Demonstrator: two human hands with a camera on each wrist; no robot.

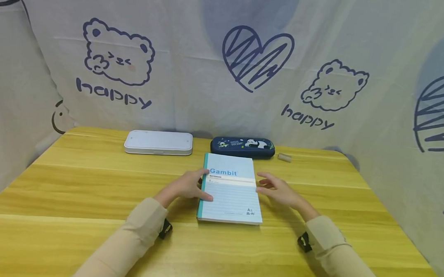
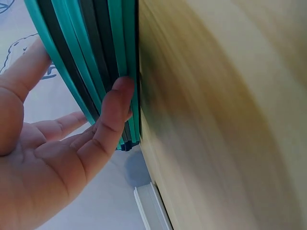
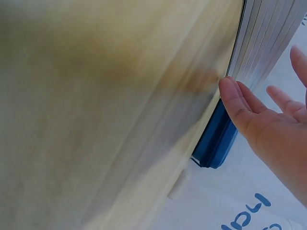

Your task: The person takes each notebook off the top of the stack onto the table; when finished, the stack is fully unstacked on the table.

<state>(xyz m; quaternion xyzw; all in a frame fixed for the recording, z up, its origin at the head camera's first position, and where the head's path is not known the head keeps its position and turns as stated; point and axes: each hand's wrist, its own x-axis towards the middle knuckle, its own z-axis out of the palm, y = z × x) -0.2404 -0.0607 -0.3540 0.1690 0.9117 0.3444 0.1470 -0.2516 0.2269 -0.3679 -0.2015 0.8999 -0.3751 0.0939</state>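
A stack of light-blue "Gambit" notebooks (image 1: 231,189) with teal spines (image 2: 100,62) lies flat in the middle of the wooden table (image 1: 75,181). My left hand (image 1: 188,185) rests against the spine side, fingers straight, thumb on the cover edge; one fingertip (image 2: 122,91) touches the spines. My right hand (image 1: 277,189) is at the page-edge side (image 3: 268,33), fingers spread and relaxed, a fingertip (image 3: 230,93) against the lowest pages. Neither hand grips the stack.
Behind the notebooks lie a white flat case (image 1: 158,142), a dark blue pencil case (image 1: 242,147) (image 3: 218,139) and a small tan eraser-like piece (image 1: 285,157). A printed cloth backdrop (image 1: 225,64) surrounds the table on three sides.
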